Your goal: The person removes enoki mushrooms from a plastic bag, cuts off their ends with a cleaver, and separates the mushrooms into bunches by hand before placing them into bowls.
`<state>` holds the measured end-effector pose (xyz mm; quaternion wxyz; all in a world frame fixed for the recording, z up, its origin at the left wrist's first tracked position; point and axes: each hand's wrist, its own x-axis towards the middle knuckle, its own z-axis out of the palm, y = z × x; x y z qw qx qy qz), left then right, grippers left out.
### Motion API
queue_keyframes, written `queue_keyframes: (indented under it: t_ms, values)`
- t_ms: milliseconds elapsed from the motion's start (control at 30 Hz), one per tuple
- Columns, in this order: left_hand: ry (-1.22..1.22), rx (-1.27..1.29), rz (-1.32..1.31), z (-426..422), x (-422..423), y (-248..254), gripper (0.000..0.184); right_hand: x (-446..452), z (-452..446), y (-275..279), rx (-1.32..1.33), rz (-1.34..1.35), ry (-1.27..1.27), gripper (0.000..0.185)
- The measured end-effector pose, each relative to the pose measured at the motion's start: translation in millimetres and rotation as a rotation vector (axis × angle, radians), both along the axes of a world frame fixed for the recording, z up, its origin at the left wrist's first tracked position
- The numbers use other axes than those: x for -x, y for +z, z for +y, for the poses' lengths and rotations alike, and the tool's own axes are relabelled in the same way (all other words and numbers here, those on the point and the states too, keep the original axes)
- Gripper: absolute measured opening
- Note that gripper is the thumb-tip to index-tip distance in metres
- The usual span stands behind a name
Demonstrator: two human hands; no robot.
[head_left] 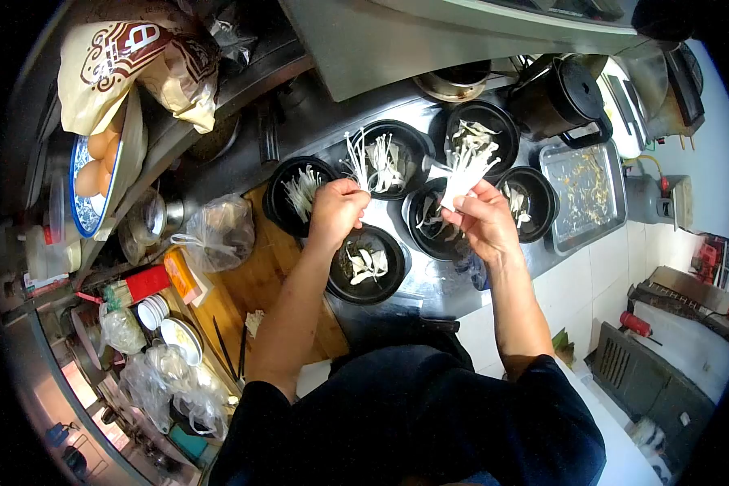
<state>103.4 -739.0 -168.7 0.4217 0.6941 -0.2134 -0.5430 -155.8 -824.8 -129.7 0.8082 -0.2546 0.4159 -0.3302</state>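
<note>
My left hand (pixel 339 212) is closed, fingers pinching a small bunch of white enoki mushrooms (pixel 356 160) whose stems point up over the edge of the upper middle black pot (pixel 415 150). A larger enoki cluster (pixel 470 168) is gripped by its base in my right hand (pixel 486 217), above the central black pot (pixel 413 231) and partly hiding it. Enoki also lies in the left black pot (pixel 277 202). Pale mushroom pieces sit in the front pot (pixel 390 283), the right pot (pixel 549 198) and the upper right pot (pixel 506 121).
A metal tray (pixel 551 174) with scattered scraps lies at right. Behind it stands a tall black pot (pixel 571 89). At left are a wooden cutting board (pixel 279 275), a plastic bag (pixel 223 235), chopsticks (pixel 241 348) and a bowl (pixel 81 194) of eggs. A metal hood (pixel 429 40) overhangs the back.
</note>
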Motion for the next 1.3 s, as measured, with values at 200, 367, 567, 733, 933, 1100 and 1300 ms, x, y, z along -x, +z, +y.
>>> queue_keyframes:
  t_ms: [200, 367, 567, 733, 933, 1100, 1300]
  values:
    - [-0.102, -0.066, -0.130, -24.5, 10.2, -10.3, 0.011, 14.2, -5.9, -2.9, -0.004, 0.015, -0.058, 0.029]
    - [-0.327, -0.117, -0.503, -52.3, 26.7, -11.9, 0.020, 13.8, -4.7, 1.2, 0.000, 0.053, -0.075, 0.028]
    - [-0.391, 0.061, -0.773, -34.1, 31.1, -5.1, 0.025, 8.6, -0.5, -5.5, 0.032, 0.077, -0.053, 0.031]
    - [-0.235, 0.056, 0.020, -0.6, 43.9, 22.6, 0.027, -2.3, 5.7, -19.5, 0.036, 0.142, 0.037, 0.030]
    - [-0.180, 0.137, 0.004, 9.9, 59.3, 18.6, 0.022, -23.2, 17.0, -13.0, 0.107, 0.226, 0.141, 0.029]
    - [-0.154, 0.216, -0.059, 11.7, 61.5, 12.8, 0.014, -27.8, 23.6, -16.2, 0.231, 0.291, 0.194, 0.030]
    - [-0.222, 0.241, -0.071, 13.7, 59.2, -6.3, 0.013, -26.0, 29.1, -25.6, 0.291, 0.347, 0.231, 0.026]
